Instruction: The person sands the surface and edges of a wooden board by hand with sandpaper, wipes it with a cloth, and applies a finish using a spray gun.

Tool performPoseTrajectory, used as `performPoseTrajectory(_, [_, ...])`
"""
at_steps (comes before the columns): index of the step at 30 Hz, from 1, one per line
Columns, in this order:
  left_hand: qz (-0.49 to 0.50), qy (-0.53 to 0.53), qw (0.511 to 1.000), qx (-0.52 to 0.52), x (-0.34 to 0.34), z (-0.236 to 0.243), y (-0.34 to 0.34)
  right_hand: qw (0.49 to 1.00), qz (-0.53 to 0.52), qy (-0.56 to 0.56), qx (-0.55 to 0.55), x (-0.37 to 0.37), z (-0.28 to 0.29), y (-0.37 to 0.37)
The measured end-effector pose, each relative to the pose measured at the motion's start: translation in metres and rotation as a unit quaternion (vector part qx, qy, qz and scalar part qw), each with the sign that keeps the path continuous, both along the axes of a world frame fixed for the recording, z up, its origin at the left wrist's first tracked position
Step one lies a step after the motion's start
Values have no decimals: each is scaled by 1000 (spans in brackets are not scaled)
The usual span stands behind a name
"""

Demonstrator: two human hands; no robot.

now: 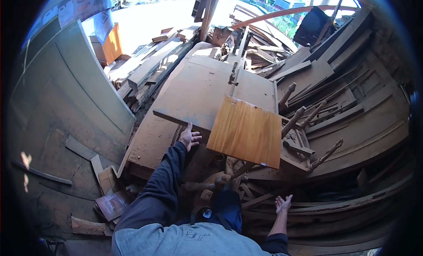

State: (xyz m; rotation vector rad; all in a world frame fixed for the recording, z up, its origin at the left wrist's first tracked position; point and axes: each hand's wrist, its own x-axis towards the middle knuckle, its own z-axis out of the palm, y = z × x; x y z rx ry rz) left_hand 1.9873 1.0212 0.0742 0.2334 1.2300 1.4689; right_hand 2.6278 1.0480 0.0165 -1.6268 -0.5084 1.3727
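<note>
My left hand (190, 137) is open, fingers spread, at the front edge of a dusty brown board (194, 95). A fingertip overlaps that edge; whether it touches, I cannot tell. Just to the right, a glossy orange-brown wooden panel (245, 132) lies partly over the board, its near end jutting past the edge. Held out low on the right, my right hand (283, 204) is open, palm up, with nothing in it. A long bar (239, 58) with a dark metal fitting runs across the board behind the panel.
Upturned furniture with turned wooden legs (294, 122) sticks up right of the panel. Stacked planks (352, 119) fill the right side. A large pale curved panel (70, 80) leans at left. Wood offcuts (108, 179) lie low left; more lumber (152, 62) is piled behind.
</note>
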Motion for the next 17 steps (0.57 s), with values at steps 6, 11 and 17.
performPoseTrajectory(6, [168, -128, 977, -14, -4, -66, -195, 914, 177, -204, -303, 105, -123, -280])
performPoseTrajectory(11, [233, -168, 947, -141, 9, -177, -361, 785, 472, -344, -204, 170, -132, -333])
performPoseTrajectory(17, [179, -37, 889, -420, 56, -269, -498, 847, 345, -308, -261, 99, -78, -256])
